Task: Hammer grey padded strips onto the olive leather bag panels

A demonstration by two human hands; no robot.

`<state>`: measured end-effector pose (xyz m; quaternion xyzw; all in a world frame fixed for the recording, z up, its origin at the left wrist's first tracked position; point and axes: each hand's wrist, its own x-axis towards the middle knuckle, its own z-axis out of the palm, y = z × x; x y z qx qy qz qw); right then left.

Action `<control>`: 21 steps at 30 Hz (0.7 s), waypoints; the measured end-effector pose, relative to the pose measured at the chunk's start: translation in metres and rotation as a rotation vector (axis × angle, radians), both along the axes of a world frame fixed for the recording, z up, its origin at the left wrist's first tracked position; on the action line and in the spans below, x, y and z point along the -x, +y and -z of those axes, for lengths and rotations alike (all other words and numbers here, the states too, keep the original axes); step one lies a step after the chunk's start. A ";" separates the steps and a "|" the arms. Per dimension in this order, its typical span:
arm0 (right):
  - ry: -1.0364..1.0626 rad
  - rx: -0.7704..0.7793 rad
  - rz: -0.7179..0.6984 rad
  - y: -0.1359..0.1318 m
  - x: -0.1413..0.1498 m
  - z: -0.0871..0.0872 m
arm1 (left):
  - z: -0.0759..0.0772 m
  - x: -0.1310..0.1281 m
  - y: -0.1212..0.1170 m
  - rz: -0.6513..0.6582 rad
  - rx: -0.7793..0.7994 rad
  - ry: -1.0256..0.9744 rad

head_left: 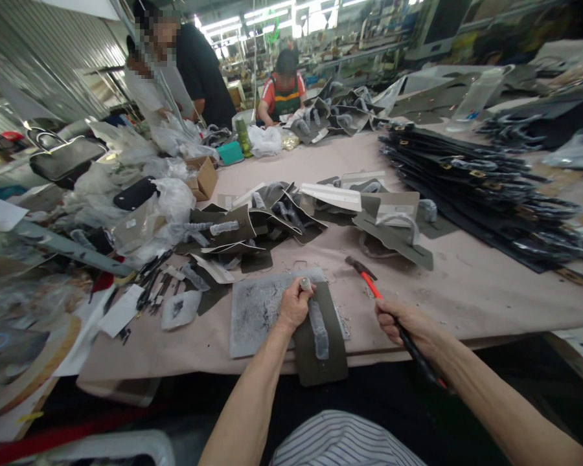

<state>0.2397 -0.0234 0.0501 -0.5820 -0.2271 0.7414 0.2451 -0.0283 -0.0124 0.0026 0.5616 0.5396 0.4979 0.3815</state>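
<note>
My left hand [294,305] is closed around a short metal punch [306,283], whose round pale top shows above the fingers. Its lower end is hidden. Under that hand lies a dark olive bag panel [333,323] with a plastic-wrapped handle [319,330]. The panel rests partly on a scarred grey board [255,317] and hangs over the table's front edge. To the right, my right hand [396,321] grips a hammer [372,285] by its red and black handle. The hammer's head is raised, apart from the punch.
Several olive panels with wrapped handles [233,226] lie beyond the board. A tall stack of dark panels [457,188] stands at the right. Small tools and strips [158,285] and plastic bags [102,188] crowd the left. Other people [282,94] are across the table.
</note>
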 end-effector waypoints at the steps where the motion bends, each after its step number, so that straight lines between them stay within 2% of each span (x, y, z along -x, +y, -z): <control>1: -0.007 0.011 -0.033 -0.007 0.002 -0.001 | -0.001 0.000 0.000 0.004 0.004 0.006; 3: -0.042 -0.057 -0.096 -0.019 0.009 -0.005 | -0.002 0.001 0.000 0.018 0.015 0.012; 4: -0.080 -0.155 -0.116 -0.023 0.014 -0.009 | -0.003 0.001 0.001 0.028 0.017 0.015; 8: -0.435 -0.697 -0.183 -0.020 0.024 -0.028 | -0.004 0.003 0.002 0.102 -0.013 0.044; 10: -0.643 -0.874 -0.250 -0.013 0.024 -0.038 | -0.005 0.004 0.003 0.139 -0.027 0.063; 13: -0.835 -0.980 -0.392 -0.005 0.022 -0.056 | -0.006 0.006 0.004 0.154 -0.029 0.070; 15: -0.917 -1.031 -0.431 -0.004 0.024 -0.068 | -0.007 0.006 0.004 0.146 -0.022 0.059; 18: -1.000 -1.150 -0.323 -0.009 0.031 -0.079 | -0.007 0.006 0.003 0.137 -0.015 0.051; 20: -1.026 -1.205 -0.280 -0.013 0.037 -0.077 | -0.005 0.006 0.003 0.140 -0.021 0.049; 21: -1.044 -1.217 -0.312 -0.014 0.038 -0.073 | -0.004 0.007 0.003 0.143 -0.025 0.048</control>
